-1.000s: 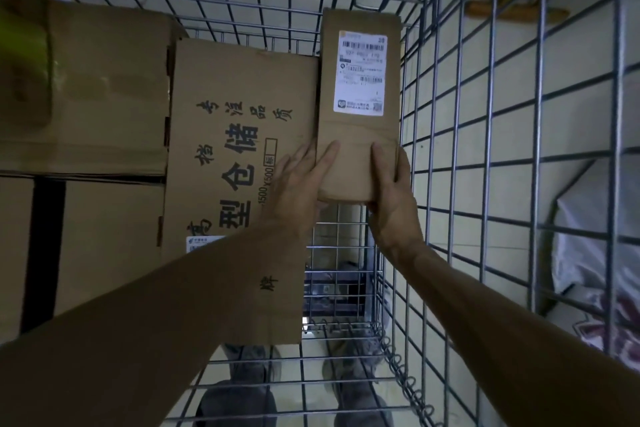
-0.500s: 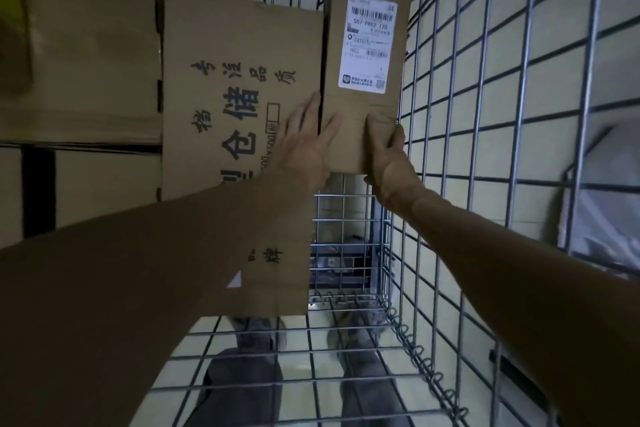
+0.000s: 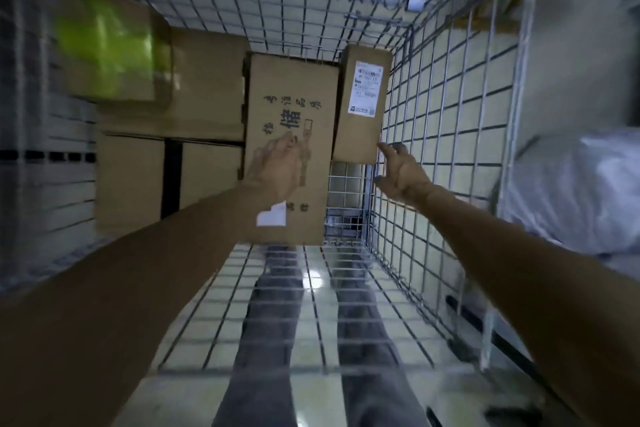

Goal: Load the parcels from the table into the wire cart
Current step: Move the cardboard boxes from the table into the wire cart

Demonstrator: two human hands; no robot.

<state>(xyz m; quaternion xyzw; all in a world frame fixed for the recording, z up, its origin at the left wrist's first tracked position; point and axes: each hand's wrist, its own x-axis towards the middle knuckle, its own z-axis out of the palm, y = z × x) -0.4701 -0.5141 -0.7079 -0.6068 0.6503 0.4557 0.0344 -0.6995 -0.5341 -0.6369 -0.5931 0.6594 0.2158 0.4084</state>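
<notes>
Slim parcel point(image 3: 363, 104) looks light, stiff (grip long sides); left hand point(image 3: 277, 166) fingers loose, empty; right hand point(image 3: 403, 172) fingers straight, one tip at its corner.

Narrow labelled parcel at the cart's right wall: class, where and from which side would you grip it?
Grip the narrow parcel by its near short end, coming from the person's side: the printed carton flanks its left face and the wire wall its right, so likely only that end is free.

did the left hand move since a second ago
Yes. The left hand has shifted left, off the near end of the narrow labelled box, and now lies over the big printed box beside it.
</notes>
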